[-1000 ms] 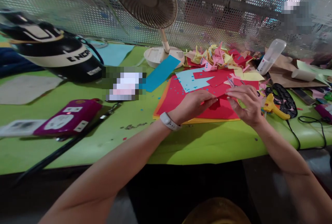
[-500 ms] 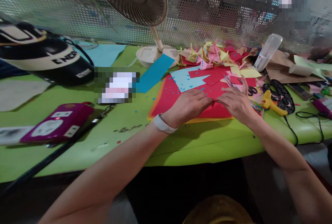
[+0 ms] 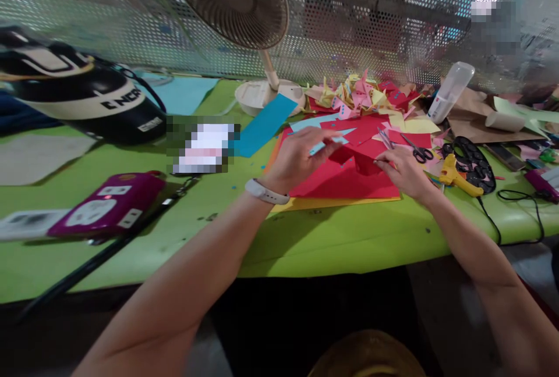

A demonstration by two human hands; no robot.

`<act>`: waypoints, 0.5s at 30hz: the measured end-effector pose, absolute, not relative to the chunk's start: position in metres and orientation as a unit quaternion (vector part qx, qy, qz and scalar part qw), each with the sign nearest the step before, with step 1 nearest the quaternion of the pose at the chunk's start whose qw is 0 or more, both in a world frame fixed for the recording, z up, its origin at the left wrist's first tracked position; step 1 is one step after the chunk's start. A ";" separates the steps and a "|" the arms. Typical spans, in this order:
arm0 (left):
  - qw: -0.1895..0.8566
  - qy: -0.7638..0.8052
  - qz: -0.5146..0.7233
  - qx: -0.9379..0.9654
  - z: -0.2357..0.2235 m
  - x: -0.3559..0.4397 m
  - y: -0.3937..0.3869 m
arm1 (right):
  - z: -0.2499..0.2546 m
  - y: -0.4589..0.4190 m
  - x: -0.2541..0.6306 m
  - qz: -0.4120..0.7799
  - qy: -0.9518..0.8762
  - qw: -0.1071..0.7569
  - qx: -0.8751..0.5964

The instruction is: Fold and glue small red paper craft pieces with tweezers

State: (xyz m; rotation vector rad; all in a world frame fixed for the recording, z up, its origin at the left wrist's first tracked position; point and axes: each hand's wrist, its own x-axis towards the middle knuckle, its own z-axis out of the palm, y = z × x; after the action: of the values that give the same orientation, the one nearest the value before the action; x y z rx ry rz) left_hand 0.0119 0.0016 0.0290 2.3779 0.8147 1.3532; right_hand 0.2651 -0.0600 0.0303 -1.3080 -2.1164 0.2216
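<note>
A small folded piece of red paper (image 3: 365, 163) is held up over a stack of larger red sheets (image 3: 349, 185). My right hand (image 3: 404, 170) pinches its right end between thumb and fingertips. At its left end are the bent fingers of my left hand (image 3: 299, 153), thumb and forefinger close together on the paper. A pale blue sheet (image 3: 318, 123) with tiny blue bits lies on the stack, partly hidden behind my left hand. Scissors (image 3: 421, 155) with black handles lie just beyond my right hand.
Behind the stack are a heap of folded paper scraps (image 3: 362, 92) and a fan (image 3: 259, 95). A blue strip (image 3: 268, 127), a phone (image 3: 205, 147), a purple power strip (image 3: 107, 205) and a large bottle (image 3: 82, 98) lie left. A yellow glue gun (image 3: 456, 176) is on the right.
My hands have moved apart and up a little, the left one leftward. The red paper between them now shows, lifted off the stack. The scissors are less covered by my right hand.
</note>
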 end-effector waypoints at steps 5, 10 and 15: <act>0.454 0.331 0.549 0.618 0.019 0.033 -0.009 | 0.022 -0.058 0.254 0.357 -0.644 0.457 -0.498; 0.678 0.300 0.472 0.477 0.007 0.056 -0.028 | 0.014 -0.066 0.237 0.481 -0.583 0.447 -0.479; 0.704 0.304 0.453 0.454 0.004 0.058 -0.032 | 0.011 -0.069 0.229 0.513 -0.574 0.428 -0.474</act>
State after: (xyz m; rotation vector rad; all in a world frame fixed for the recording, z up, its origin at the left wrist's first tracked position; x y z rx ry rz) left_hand 0.0584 -0.0324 0.0044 1.0099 0.6765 1.0077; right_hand 0.2287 -0.0689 0.0110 -1.1841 -1.4326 1.2807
